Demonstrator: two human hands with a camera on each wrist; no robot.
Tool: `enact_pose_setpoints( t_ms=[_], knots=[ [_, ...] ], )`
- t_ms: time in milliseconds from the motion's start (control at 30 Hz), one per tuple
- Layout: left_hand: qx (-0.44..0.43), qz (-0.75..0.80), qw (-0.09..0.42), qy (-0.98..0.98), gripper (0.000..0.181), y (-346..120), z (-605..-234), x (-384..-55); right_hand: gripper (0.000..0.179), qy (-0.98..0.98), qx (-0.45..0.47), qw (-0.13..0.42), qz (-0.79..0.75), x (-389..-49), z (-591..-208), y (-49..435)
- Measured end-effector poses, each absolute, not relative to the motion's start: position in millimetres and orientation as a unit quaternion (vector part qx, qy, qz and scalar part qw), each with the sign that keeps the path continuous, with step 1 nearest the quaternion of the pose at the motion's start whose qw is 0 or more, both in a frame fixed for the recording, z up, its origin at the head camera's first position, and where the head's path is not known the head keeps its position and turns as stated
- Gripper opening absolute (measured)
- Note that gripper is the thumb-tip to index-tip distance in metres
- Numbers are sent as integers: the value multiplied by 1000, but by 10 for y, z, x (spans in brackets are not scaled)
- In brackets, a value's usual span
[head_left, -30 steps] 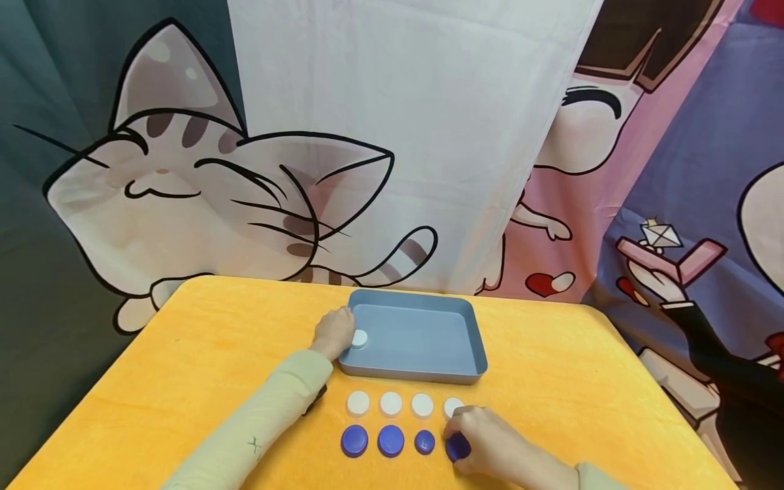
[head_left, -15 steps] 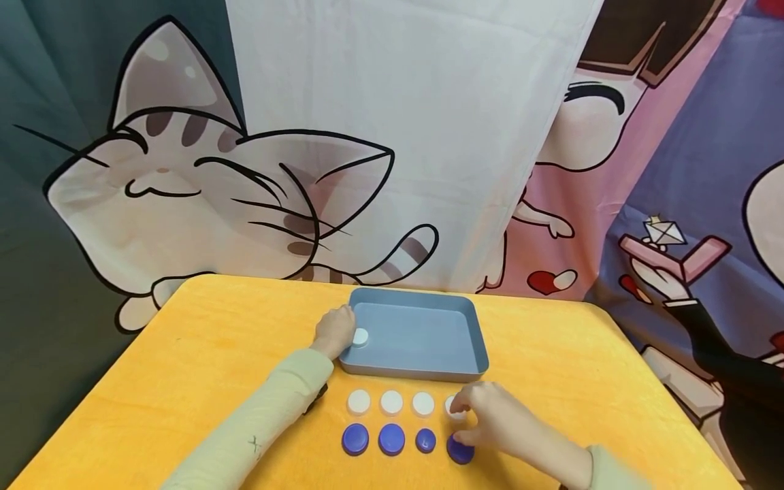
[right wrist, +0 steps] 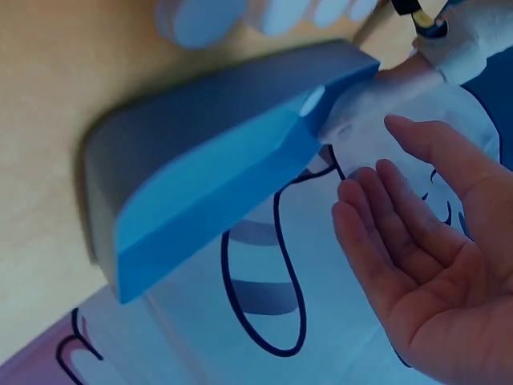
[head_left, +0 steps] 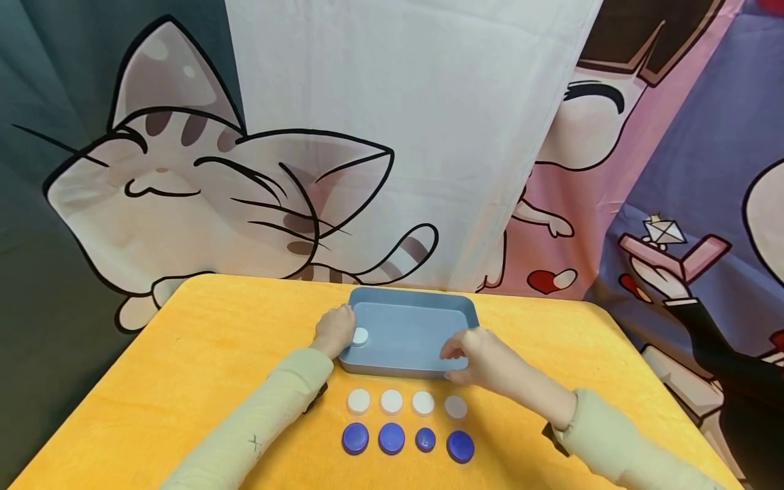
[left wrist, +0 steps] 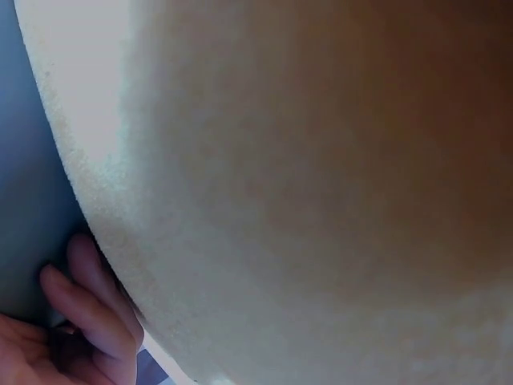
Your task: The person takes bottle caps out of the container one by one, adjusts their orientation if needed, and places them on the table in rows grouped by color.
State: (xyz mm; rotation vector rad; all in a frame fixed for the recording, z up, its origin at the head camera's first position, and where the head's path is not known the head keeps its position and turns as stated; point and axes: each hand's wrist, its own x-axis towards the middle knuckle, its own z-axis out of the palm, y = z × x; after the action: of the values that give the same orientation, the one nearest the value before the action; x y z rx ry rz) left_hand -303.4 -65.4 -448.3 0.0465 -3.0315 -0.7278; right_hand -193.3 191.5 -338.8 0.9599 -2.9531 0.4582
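Two rows of round plastic caps lie on the yellow cloth: several white caps (head_left: 422,403) and, nearer to me, several blue caps (head_left: 391,439). One blue cap (head_left: 425,439) is smaller than the others. Behind them stands a grey-blue rectangular tray (head_left: 410,333). My left hand (head_left: 335,329) grips its left wall, next to a white cap (head_left: 360,336) lying inside. Over the tray's front right corner hovers my right hand (head_left: 484,357). In the right wrist view the same right hand (right wrist: 433,249) shows loosely bent fingers, thumb apart, and a bare palm.
A yellow cloth (head_left: 233,320) covers the table. Right behind its far edge hangs a curtain (head_left: 392,82) printed with a cartoon cat and figures.
My right hand has let go of the rightmost blue cap and moved forward, past the white caps, to above the tray. The left hand stays at the tray's left wall.
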Motion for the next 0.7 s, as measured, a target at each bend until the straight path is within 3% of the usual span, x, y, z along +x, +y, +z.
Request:
enact_pose_setpoints(
  t_ms=[700],
  knots=[
    [15,-236,10,-971,36,-665,-4499,-3048,22,-932,348,39,97,-2959,-3324,1501]
  ],
)
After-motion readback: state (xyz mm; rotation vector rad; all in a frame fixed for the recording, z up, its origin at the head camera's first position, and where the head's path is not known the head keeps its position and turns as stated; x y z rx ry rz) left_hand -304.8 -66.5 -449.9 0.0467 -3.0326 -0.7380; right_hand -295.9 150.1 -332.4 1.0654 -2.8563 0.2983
